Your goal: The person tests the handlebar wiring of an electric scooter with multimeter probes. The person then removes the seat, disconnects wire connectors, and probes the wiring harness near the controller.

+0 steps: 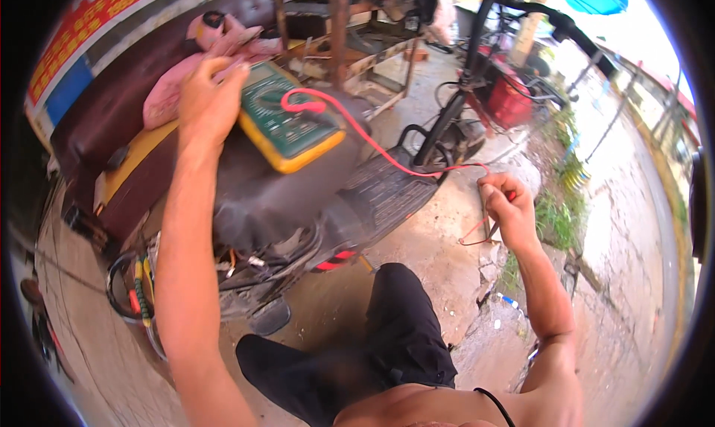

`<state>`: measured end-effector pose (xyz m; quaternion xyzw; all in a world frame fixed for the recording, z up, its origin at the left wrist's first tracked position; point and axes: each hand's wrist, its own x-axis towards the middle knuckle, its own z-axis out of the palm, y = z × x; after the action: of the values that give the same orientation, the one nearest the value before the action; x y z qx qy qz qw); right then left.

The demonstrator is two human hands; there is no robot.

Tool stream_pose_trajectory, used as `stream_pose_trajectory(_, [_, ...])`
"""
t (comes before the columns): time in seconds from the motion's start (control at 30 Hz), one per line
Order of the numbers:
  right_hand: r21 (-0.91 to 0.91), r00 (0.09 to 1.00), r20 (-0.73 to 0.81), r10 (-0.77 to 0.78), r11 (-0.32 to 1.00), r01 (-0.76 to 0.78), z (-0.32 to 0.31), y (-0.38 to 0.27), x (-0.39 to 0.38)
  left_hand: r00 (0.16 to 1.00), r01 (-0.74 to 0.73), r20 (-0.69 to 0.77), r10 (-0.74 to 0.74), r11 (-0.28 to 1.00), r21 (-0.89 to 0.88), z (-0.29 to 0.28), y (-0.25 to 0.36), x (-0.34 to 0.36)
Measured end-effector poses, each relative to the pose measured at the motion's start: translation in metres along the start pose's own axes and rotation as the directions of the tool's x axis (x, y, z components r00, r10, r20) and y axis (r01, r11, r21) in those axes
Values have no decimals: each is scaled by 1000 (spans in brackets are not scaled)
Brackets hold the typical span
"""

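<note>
A green multimeter (pixel 287 118) with a yellow rim rests at a slant over the dark seat (pixel 275 204) of a scooter. My left hand (pixel 208 103) is closed at its upper left edge, with the thumb against the corner; the other fingertips are partly hidden. A red test lead (pixel 365 133) loops from the meter's face across to my right hand (pixel 508 204). That hand is closed around test probes, a bit of red showing between the fingers. Below the fingers, a thin dark and reddish lead hangs in a loop.
Ahead stand the scooter's footboard (pixel 387 204) and dark steering column (pixel 454 84). A red machine (pixel 510 99) is beyond. Bare cables (pixel 253 267) stick out under the seat. At left, a brown sofa (pixel 112 99) holds a pink cloth (pixel 171 92). Grass (pixel 558 211) grows along the pavement.
</note>
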<state>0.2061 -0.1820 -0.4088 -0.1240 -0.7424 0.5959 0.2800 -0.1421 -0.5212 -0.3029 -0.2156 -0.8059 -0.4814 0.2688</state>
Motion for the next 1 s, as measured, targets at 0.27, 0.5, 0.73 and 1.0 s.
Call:
stream_pose_trajectory(0.27, [222,927,-366,84,975,-1,-116,-22,47,1000,5,16,-4,998,-61,-9,13,-10])
stream_pose_trajectory(0.5, [46,876,-440,-197,969,241,-167,-96,113,1000,13,9,-13,998,-61,-16,24,-16])
stream_pose_trajectory(0.73, [76,915,-333,-228,961,267,-193,-132,152,999,40,15,-38,988,-146,-10,18,-15])
stream_pose_trajectory(1.0, [96,858,-443,-259,938,333,-232,-134,114,997,50,73,-36,977,-209,-10,11,-13])
